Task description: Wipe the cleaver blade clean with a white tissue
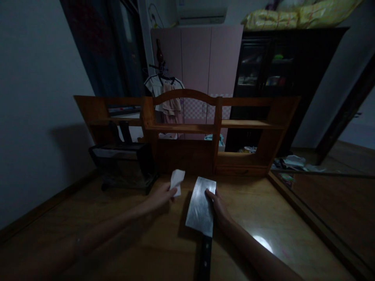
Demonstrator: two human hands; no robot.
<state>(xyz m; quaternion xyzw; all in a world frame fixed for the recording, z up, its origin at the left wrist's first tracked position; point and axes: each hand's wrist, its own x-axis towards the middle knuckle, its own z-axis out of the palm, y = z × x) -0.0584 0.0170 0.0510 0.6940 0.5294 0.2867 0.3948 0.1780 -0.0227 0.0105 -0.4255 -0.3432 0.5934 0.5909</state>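
A cleaver (200, 208) with a broad metal blade and a black riveted handle points away from me over the wooden desk top. My right hand (219, 208) grips the blade near its far right edge, the thumb lying on the flat face. The fingers under the blade are hidden. To the left of the blade, my left hand (164, 195) pinches a crumpled white tissue (177, 181) between thumb and fingers. A gap separates the tissue from the cleaver.
A dark knife block (123, 166) with black knife handles (125, 132) stands at the back left. Behind it, a wooden shelf unit (184, 128) lines the desk's far edge. A raised wooden rim (304, 210) borders the right side. Light glares off the desk (152, 249) near my right forearm.
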